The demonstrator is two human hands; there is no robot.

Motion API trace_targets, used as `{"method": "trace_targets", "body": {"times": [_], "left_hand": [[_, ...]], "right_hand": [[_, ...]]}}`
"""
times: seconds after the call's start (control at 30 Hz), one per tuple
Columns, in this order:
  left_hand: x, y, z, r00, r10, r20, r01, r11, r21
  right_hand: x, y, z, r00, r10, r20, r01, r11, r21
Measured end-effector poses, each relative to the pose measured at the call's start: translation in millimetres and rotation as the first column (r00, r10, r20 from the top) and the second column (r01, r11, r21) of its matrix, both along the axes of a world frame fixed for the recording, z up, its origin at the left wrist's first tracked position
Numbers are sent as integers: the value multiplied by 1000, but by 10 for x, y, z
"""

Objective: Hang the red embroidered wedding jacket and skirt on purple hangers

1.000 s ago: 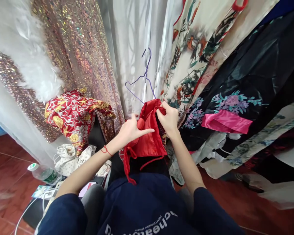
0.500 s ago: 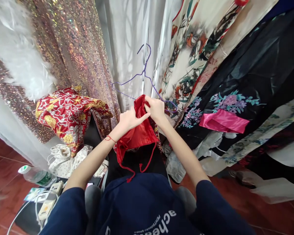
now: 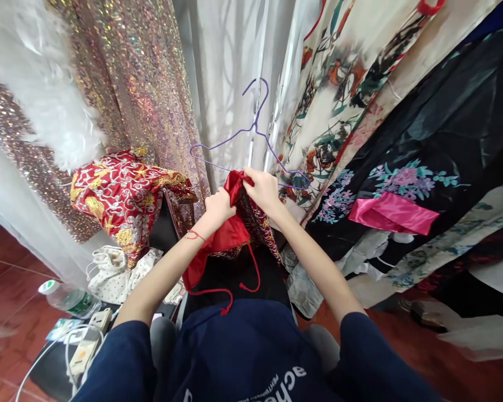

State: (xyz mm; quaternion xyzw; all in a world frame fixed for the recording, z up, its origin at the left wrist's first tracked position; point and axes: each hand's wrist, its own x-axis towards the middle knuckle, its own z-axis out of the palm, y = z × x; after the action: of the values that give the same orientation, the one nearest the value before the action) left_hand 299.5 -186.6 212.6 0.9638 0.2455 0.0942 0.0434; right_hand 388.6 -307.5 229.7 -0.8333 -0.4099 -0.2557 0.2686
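Over my lap hangs a red satin garment (image 3: 233,233) with an embroidered red-and-gold outer side and two red cords (image 3: 255,267) dangling toward me. My left hand (image 3: 220,205) is closed around the bunched satin. My right hand (image 3: 262,190) pinches the cloth at its upper edge. A purple wire hanger (image 3: 222,142) is just beyond my hands, its lower bar partly behind the cloth. I cannot tell whether the garment is hooked onto it.
To the left lie an embroidered red-and-gold cloth (image 3: 117,195), a white dotted pouch (image 3: 109,273), a plastic bottle (image 3: 69,298) and a power strip (image 3: 88,346) with cables. Sequined fabric (image 3: 138,72) hangs behind. Floral garments (image 3: 322,123) and a black embroidered dress (image 3: 436,128) hang on the right.
My left hand has closed from an outstretched thumb into a grip on the satin. The cloth is more bunched and twisted, with more of its embroidered side showing. The view has shifted slightly.
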Motion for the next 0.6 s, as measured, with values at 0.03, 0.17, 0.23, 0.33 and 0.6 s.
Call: {"method": "trace_targets", "body": {"times": [0.03,0.17,0.23,0.33,0.6], "left_hand": [[6,107,5,999,14,-46,-15,1000,-8],[39,574,95,986,28,-164,-45,994,-100],[85,740,196,991,12,-131,-30,990,-134],[186,870,435,997,-71,16,73,974,-212],[162,655,1536,760,107,642,435,650,-623]], "right_hand": [[18,-33,2,1000,-15,1,15,999,33],[120,-196,43,999,-35,-17,38,987,158],[94,-241,90,998,14,-56,0,970,242],[-126,-262,197,956,239,-169,-146,889,433],[-585,-339,507,817,545,-190,-450,807,382]]}}
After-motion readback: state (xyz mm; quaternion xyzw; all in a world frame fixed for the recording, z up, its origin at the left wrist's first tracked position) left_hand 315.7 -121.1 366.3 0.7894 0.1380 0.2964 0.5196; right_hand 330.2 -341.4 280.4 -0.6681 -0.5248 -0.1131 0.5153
